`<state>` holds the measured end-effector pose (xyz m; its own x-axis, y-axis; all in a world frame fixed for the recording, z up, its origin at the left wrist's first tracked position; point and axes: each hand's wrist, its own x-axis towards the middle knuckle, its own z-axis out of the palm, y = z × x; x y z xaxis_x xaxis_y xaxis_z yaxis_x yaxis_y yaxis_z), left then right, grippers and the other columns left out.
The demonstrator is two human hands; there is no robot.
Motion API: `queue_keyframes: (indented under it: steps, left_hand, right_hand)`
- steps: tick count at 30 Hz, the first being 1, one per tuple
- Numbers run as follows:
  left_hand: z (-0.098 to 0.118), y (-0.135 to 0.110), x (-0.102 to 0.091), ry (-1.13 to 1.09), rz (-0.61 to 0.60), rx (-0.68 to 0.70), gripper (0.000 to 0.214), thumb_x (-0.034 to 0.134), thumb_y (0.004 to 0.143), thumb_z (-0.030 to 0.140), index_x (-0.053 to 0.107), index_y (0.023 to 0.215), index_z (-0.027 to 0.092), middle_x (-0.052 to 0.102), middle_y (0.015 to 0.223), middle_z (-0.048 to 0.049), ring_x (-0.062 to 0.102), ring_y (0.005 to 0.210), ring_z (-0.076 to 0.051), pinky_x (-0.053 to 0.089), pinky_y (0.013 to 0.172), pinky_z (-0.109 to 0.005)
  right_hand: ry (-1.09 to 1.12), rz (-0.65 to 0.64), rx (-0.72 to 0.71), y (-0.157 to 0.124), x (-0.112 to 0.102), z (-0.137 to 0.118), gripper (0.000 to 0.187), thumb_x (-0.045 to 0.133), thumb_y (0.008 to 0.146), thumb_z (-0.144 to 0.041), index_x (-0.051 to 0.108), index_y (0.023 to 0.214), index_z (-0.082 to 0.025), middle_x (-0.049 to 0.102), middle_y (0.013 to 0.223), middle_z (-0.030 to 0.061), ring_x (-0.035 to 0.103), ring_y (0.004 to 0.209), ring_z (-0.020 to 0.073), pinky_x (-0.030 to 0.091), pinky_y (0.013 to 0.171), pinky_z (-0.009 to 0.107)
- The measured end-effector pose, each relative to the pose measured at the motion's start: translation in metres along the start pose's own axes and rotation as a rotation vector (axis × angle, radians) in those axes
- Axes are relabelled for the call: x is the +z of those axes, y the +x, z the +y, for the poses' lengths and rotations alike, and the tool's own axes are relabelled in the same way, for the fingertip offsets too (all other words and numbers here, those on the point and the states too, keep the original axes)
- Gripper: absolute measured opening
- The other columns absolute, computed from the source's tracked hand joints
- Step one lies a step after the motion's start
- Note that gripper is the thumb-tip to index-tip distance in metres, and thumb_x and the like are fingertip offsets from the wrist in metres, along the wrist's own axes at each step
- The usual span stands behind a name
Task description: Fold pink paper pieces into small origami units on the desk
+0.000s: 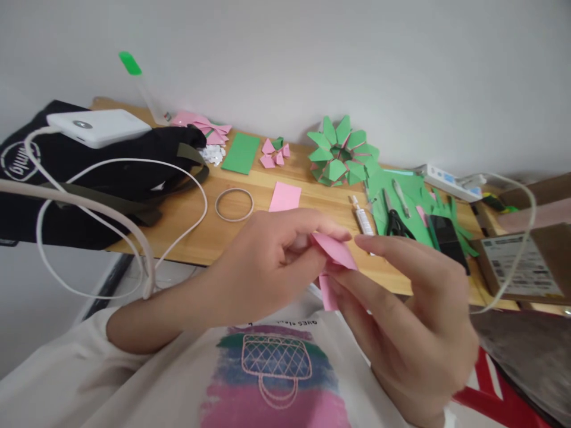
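Both my hands hold a small folded pink paper piece [335, 252] in front of my chest, above the near edge of the wooden desk [196, 232]. My left hand [272, 261] pinches its left side with thumb and fingers closed. My right hand [414, 309] pinches its right side, the index finger lying along the top fold. A flat pink paper square [285, 197] lies on the desk just beyond my hands. Part of the folded piece is hidden behind my fingers.
A green folded paper wheel [341, 151] sits at the back. Nearby are small pink folded pieces [274, 153], a green sheet [241, 153], a rubber band ring [234, 204], a glue tube [362, 216], scissors [393, 219], a black bag [89, 178] with a white power bank [98, 126] and a cardboard box [526, 261].
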<state>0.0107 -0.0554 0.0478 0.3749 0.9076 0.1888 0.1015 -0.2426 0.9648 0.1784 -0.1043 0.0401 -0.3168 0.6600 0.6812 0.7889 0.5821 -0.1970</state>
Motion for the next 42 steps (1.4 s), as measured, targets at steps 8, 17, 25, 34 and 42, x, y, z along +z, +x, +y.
queue_keyframes:
  steps: [8,17,25,34,42]
  left_hand:
    - [0.004,0.0,-0.002,0.018,-0.036,0.068,0.022,0.052,0.082,0.003,0.069,0.086,0.017,0.073,0.08,0.0031,0.067,0.064,-0.007,0.049,0.052,-0.012]
    - [0.008,-0.003,-0.002,0.064,-0.012,0.072,0.023,0.053,0.08,0.002,0.068,0.087,0.018,0.072,0.073,0.0059,0.065,0.058,-0.006,0.047,0.047,-0.011]
    - [0.007,-0.003,-0.001,0.078,0.034,0.07,0.023,0.056,0.08,0.004,0.07,0.087,0.021,0.073,0.076,0.0054,0.068,0.061,-0.009,0.051,0.048,-0.014]
    - [0.006,-0.003,-0.001,0.048,0.041,0.067,0.021,0.057,0.082,0.005,0.069,0.083,0.023,0.072,0.075,0.0063,0.067,0.06,-0.007,0.05,0.048,-0.013]
    - [0.007,-0.002,0.0,-0.079,-0.001,-0.016,0.026,0.053,0.081,0.0,0.069,0.086,0.021,0.072,0.073,0.0076,0.067,0.057,-0.006,0.048,0.046,-0.011]
  right_hand:
    - [0.046,0.018,-0.013,0.001,-0.003,0.001,0.016,0.07,0.08,-0.007,0.069,0.088,-0.021,0.068,0.102,0.0053,0.065,0.093,0.0234,0.049,0.081,0.041]
    - [-0.013,0.01,-0.081,-0.001,-0.003,0.004,0.017,0.067,0.082,-0.006,0.069,0.09,-0.02,0.069,0.105,0.0065,0.065,0.092,0.0244,0.05,0.082,0.042]
    - [0.018,-0.006,-0.099,-0.002,-0.005,0.005,0.017,0.065,0.082,-0.005,0.068,0.092,-0.019,0.069,0.105,0.0085,0.066,0.092,0.0244,0.049,0.08,0.042]
    - [0.018,0.049,-0.169,-0.006,-0.001,0.012,0.014,0.069,0.081,-0.008,0.071,0.09,-0.018,0.07,0.107,0.0065,0.066,0.091,0.0229,0.052,0.075,0.04]
    - [0.064,0.067,-0.092,-0.005,-0.001,0.008,0.019,0.071,0.079,-0.007,0.071,0.088,-0.023,0.071,0.102,0.003,0.066,0.09,0.0235,0.049,0.076,0.041]
